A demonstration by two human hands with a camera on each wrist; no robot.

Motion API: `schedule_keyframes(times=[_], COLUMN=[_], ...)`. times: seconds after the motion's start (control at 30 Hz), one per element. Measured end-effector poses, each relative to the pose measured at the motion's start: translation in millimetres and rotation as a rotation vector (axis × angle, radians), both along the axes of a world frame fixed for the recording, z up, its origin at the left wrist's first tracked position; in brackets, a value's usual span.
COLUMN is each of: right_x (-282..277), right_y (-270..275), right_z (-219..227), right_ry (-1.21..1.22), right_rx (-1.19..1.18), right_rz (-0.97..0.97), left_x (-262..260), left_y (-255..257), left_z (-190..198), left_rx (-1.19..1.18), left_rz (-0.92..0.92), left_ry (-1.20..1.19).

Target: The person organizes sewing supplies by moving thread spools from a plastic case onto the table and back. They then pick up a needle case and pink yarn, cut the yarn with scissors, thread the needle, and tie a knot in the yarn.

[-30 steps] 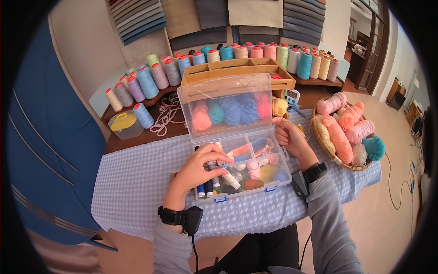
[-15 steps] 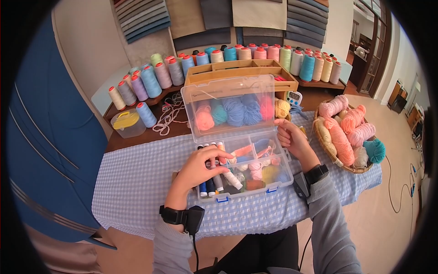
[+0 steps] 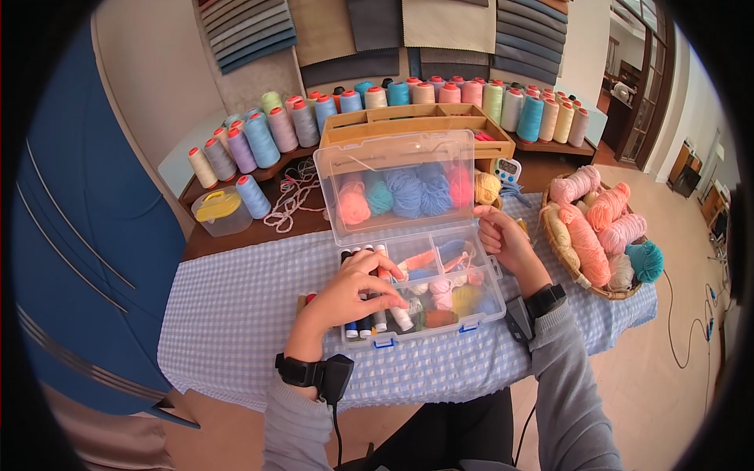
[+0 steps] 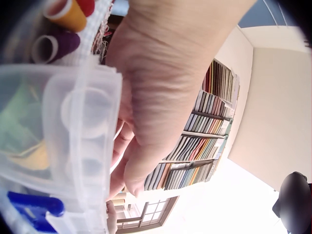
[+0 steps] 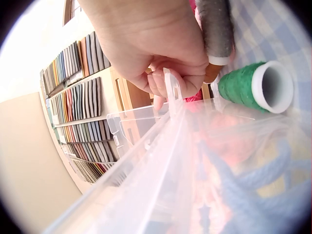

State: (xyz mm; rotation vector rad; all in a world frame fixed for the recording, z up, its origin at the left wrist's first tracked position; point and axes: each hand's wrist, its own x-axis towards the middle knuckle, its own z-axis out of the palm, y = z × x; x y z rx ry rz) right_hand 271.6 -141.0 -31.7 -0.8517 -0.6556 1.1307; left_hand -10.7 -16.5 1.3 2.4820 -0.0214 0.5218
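Observation:
A clear plastic box point(image 3: 440, 323) with compartments lies on the checked cloth, its lid point(image 3: 400, 228) raised. My left hand point(image 3: 345, 290) is over the left compartment, where dark and white spools lie side by side. Just below its thumb tip lies a white spool point(image 3: 401, 317). In the left wrist view my left hand point(image 4: 161, 78) reaches over the box wall point(image 4: 83, 141). My right hand point(image 3: 506, 239) is at the box's back right corner; in the right wrist view my right hand point(image 5: 156, 44) has its fingers curled at a clear tab point(image 5: 173, 92) of the box.
A basket of yarn point(image 3: 581, 275) stands at the right. Behind the box are a wooden organizer point(image 3: 408, 125), thread cones point(image 3: 305, 124) and a timer point(image 3: 506, 170). A yellow-lidded tub point(image 3: 221, 213) is at the left. A green spool point(image 5: 243, 87) lies beside the box.
The white spool under my left hand has gone from slanting at the thumb to lying lower in the box, and the thumb has come away from it. My right hand stays at the box corner.

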Motion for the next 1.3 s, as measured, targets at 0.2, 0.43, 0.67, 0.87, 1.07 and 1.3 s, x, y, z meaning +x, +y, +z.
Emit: schedule_keyframes(times=[0.2, 0.43, 0.67, 0.87, 1.07, 1.3], right_x=[-0.8, -0.4, 3.2, 1.1, 2.1, 0.0], right_y=[-0.4, 0.1, 1.4, 0.6, 1.2, -1.8], right_z=[1.2, 1.8, -1.5, 1.0, -1.6, 0.9], right_ry=[0.006, 0.02, 0.04, 0.057, 0.081, 0.09], right_rx=[-0.006, -0.013, 0.01, 0.008, 0.024, 0.041], right_rz=[-0.005, -0.012, 0.005, -0.006, -0.004, 0.007], left_x=[0.3, -1.5, -10.9, -34.3, -77.0, -63.6], left_y=[2.7, 1.6, 19.2, 34.3, 31.6, 4.6], left_z=[-5.0, -2.5, 1.6, 2.8, -19.2, -13.3], left_rx=[-0.021, -0.132, -0.276, -0.235, 0.119, 0.086], left_rz=[0.017, 0.015, 0.336, 0.773, 0.91, 0.899], left_ry=[-0.011, -0.044, -0.361, -0.379, 0.431, 0.647])
